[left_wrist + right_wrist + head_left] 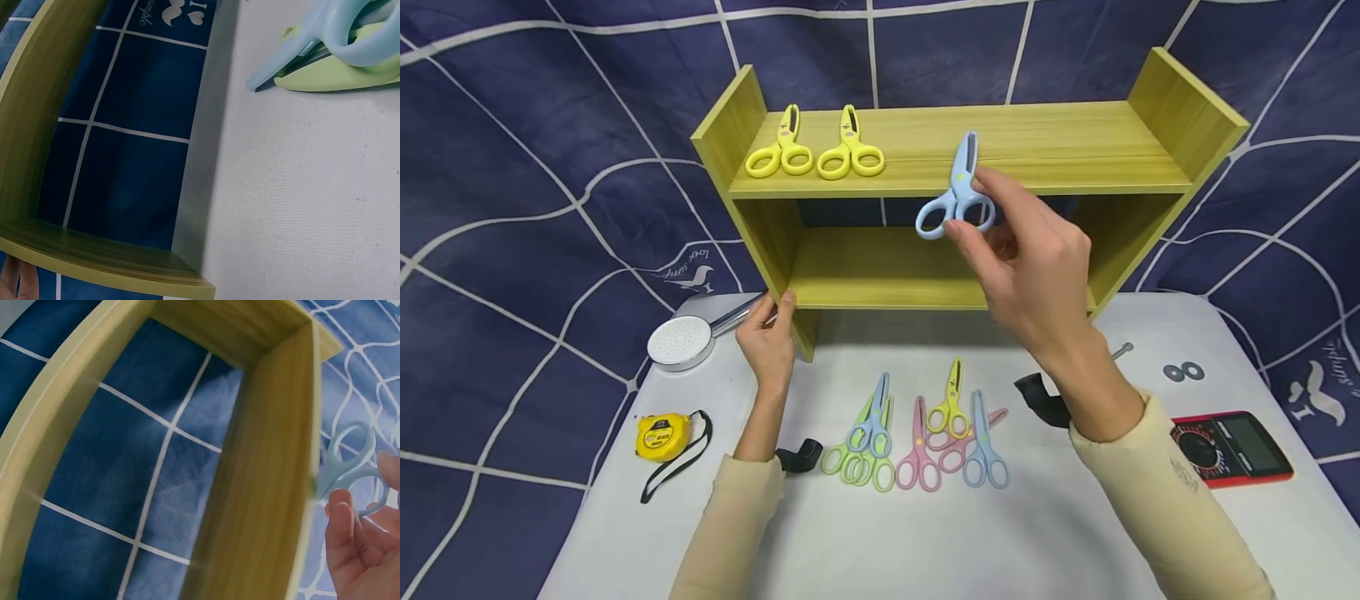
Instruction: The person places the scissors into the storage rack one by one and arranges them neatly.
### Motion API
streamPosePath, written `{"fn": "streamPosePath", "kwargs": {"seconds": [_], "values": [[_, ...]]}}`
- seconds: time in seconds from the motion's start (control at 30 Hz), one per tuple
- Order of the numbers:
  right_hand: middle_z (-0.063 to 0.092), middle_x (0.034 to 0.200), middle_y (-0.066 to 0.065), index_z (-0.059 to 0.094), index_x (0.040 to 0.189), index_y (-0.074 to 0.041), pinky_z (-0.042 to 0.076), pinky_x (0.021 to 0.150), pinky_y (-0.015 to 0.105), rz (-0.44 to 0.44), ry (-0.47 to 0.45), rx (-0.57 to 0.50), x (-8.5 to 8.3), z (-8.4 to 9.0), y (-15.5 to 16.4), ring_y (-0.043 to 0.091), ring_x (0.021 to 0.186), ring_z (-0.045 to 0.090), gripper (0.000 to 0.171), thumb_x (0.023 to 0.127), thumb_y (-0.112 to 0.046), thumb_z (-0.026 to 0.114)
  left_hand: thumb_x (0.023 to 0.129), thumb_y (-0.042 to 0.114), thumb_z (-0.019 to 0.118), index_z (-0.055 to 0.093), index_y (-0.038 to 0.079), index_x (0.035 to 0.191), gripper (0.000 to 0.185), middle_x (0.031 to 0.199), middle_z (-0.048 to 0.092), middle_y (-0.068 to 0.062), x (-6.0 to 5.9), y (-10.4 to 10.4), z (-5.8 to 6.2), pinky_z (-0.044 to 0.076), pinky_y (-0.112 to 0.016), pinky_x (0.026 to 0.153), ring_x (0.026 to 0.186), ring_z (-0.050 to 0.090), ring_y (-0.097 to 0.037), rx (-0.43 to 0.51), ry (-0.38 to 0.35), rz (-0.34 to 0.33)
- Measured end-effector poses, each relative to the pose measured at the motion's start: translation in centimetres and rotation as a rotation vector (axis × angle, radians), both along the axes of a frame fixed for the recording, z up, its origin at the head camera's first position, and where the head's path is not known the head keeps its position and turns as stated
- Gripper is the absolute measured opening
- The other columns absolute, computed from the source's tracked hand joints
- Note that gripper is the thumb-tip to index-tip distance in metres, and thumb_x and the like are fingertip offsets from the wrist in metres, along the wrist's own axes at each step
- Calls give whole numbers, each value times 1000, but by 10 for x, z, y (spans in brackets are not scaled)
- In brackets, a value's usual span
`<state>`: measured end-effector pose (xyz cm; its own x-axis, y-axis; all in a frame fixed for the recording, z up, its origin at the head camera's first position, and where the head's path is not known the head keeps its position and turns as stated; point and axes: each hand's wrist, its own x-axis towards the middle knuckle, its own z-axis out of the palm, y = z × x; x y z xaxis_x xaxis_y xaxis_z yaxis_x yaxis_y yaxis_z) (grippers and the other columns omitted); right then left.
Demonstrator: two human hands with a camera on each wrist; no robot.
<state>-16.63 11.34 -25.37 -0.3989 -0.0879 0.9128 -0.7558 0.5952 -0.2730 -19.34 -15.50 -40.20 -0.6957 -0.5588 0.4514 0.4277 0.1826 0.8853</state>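
My right hand [973, 223] pinches a light blue pair of scissors [956, 193] by its handles, blades pointing up, just in front of the top board of a yellow-green wooden shelf [1045, 150]. In the right wrist view the blue scissors [347, 464] sit beside the shelf's board [265, 456], my fingers [340, 520] below them. Two yellow scissors [814, 148] lie on the top board's left end. My left hand [775, 315] grips the shelf's lower left upright. Several green, blue, pink and yellow scissors [917, 433] lie on the white table [925, 542].
A shower head [681, 340] and a yellow tape measure [662, 436] lie at the table's left. A red multimeter [1228, 448] and a black strap [1037, 396] lie at the right. Blue and green scissors [337, 53] show near the shelf's foot [100, 256].
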Motion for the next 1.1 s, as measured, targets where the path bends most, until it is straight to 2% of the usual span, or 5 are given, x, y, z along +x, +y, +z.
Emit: {"fn": "streamPosePath", "kwargs": {"seconds": [0.3,0.67,0.77,0.9,1.1], "values": [[73,102,8,59,134,-5,39,59,36,-102,-278,119,-32,16,-4,20,63,59,45,97,-28,65,88,-4,66,69,-12,108,22,102,68,-28,0,1,-2,54,-17,71,80,64,-6,12,1,2],[62,74,9,49,146,-14,32,56,37,-169,-475,191,-37,27,-15,25,56,42,49,102,-32,55,88,-2,67,69,-11,109,23,103,69,-25,-2,1,-2,55,-19,73,82,65,-5,18,-6,6],[68,90,11,49,146,-13,40,61,40,-149,-438,154,-37,24,-14,24,63,52,48,102,-32,53,88,-2,67,68,-11,110,23,104,69,-26,-3,1,0,55,-19,74,82,65,-6,15,-4,6],[69,111,12,60,134,-5,45,59,38,-116,-220,11,-32,12,-10,22,65,56,39,101,-23,55,89,-2,67,68,-12,110,24,105,68,-28,-3,1,1,55,-19,74,82,65,-5,15,-14,-1],[68,102,13,69,112,3,33,50,19,51,-37,-253,-4,-20,-2,14,51,44,23,93,-4,57,88,-2,68,68,-12,110,24,105,68,-27,0,0,-2,55,-18,73,84,65,-5,12,-6,3]]}}
